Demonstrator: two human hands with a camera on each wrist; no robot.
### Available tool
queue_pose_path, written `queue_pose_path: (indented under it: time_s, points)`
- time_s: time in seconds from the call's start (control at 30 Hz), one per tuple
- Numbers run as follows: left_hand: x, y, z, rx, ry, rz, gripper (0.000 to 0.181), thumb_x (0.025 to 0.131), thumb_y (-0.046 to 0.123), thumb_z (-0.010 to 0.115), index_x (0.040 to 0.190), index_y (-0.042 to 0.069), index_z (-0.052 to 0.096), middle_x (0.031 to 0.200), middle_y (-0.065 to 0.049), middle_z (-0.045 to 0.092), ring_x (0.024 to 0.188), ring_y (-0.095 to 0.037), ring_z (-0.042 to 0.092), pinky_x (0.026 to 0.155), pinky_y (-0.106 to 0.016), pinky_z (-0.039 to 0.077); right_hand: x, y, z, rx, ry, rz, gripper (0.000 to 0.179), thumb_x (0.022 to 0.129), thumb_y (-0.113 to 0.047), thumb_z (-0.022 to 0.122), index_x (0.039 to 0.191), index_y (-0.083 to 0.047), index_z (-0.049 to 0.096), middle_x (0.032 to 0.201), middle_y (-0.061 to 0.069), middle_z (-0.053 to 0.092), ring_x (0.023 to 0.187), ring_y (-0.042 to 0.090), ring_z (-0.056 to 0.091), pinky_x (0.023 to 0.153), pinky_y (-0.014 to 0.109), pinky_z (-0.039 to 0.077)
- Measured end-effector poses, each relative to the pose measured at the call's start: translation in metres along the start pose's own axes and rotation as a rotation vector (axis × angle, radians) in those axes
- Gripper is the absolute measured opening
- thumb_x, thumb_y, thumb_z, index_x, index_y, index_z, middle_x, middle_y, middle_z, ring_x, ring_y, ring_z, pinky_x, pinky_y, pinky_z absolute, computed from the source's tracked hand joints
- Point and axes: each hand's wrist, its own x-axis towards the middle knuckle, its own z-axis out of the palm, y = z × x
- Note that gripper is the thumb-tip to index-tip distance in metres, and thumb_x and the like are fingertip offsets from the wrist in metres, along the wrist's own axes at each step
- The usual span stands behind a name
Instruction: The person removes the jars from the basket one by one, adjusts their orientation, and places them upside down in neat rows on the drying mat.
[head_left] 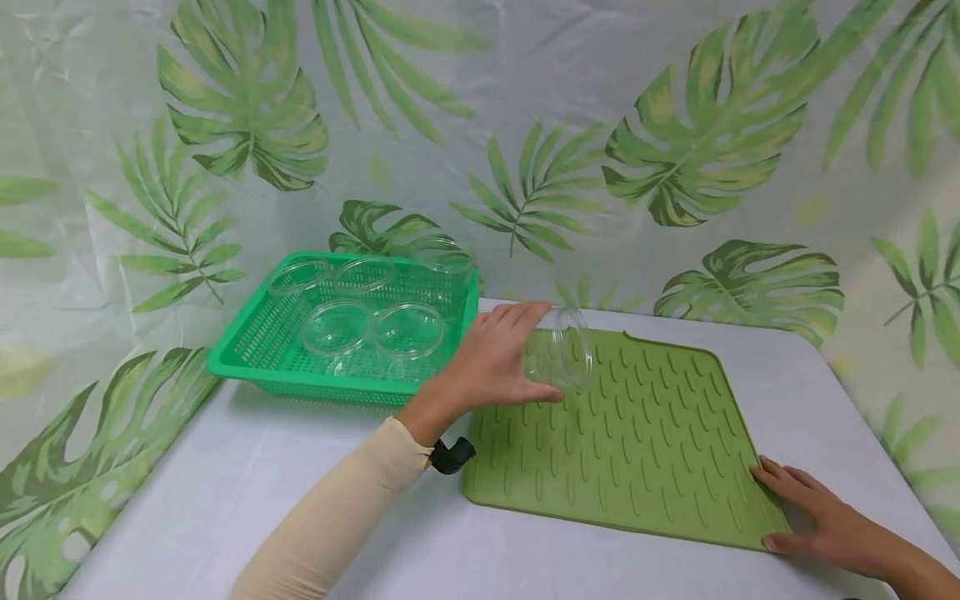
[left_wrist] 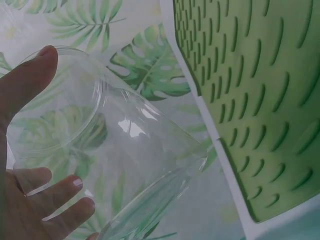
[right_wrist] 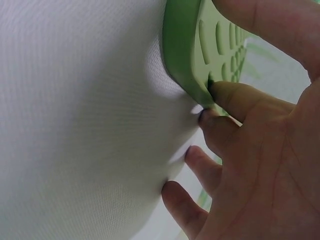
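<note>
My left hand (head_left: pixel 495 358) grips a clear cup (head_left: pixel 570 354) that is tipped on its side over the back left part of a green ribbed mat (head_left: pixel 637 442). In the left wrist view the thumb lies at one end of the clear cup (left_wrist: pixel 145 125), and the other fingers show around its far side. At the mat's front right corner, my right hand (head_left: pixel 832 525) touches the edge with thumb and fingers spread. The right wrist view shows its fingertips (right_wrist: pixel 177 192) down on the white cloth and against the mat's edge (right_wrist: pixel 180 55).
To the left of the mat stands a green plastic basket (head_left: pixel 300 385) with slotted walls, holding several clear cups (head_left: pixel 408 329). White cloth (head_left: pixel 300 467) covers the table. A leaf-patterned sheet (head_left: pixel 525 100) hangs behind and along the sides.
</note>
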Motion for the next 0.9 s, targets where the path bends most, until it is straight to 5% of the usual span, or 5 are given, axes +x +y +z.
queue_pose_path:
  time_s: [0.47,0.57,0.7,0.8,0.9]
  points:
    - [0.001,0.003,0.006,0.019,-0.018,-0.003,0.110,0.070,0.066,0.079,0.155,0.016,0.030,0.155,-0.004,0.044,0.140,-0.026,0.044,0.110,-0.050,0.040,0.005,0.000,-0.001,-0.022,0.041,-0.081,0.106,0.068,-0.015,0.084,0.156,-0.034,0.028,0.144,-0.051,0.000,0.128,-0.034,-0.006,0.087,-0.009,-0.002]
    - [0.001,0.003,0.007,0.021,-0.020,0.001,0.110,0.070,0.065,0.080,0.155,0.016,0.030,0.155,-0.004,0.044,0.140,-0.027,0.043,0.110,-0.050,0.040,0.008,-0.001,-0.005,-0.059,0.019,-0.059,0.094,0.071,-0.018,0.083,0.153,-0.016,0.038,0.166,-0.011,0.017,0.126,-0.034,-0.003,0.088,-0.010,-0.001]
    - [0.002,0.003,0.007,0.022,-0.013,0.007,0.110,0.069,0.065,0.080,0.155,0.016,0.031,0.154,-0.004,0.044,0.140,-0.027,0.043,0.110,-0.051,0.039,0.023,-0.017,-0.022,-0.107,-0.060,0.042,0.075,0.078,-0.024,0.081,0.137,0.011,0.050,0.136,0.041,0.047,0.151,0.023,0.028,0.113,0.026,0.032]
    - [0.002,0.003,0.007,0.024,-0.005,0.010,0.110,0.069,0.066,0.080,0.155,0.016,0.031,0.154,-0.003,0.045,0.140,-0.026,0.043,0.111,-0.051,0.039,0.043,-0.037,-0.038,-0.103,-0.083,0.107,0.072,0.083,-0.026,0.078,0.137,0.012,0.048,0.138,0.042,0.045,0.120,0.060,0.047,0.092,0.059,0.045]
    - [0.002,0.003,0.007,0.025,-0.003,0.008,0.110,0.069,0.066,0.079,0.155,0.016,0.031,0.154,-0.003,0.044,0.140,-0.026,0.043,0.112,-0.051,0.038,0.064,-0.059,-0.046,-0.066,-0.025,0.100,0.070,0.087,-0.026,0.075,0.141,0.008,0.045,0.140,0.039,0.047,0.120,0.059,0.048,0.088,0.066,0.046]
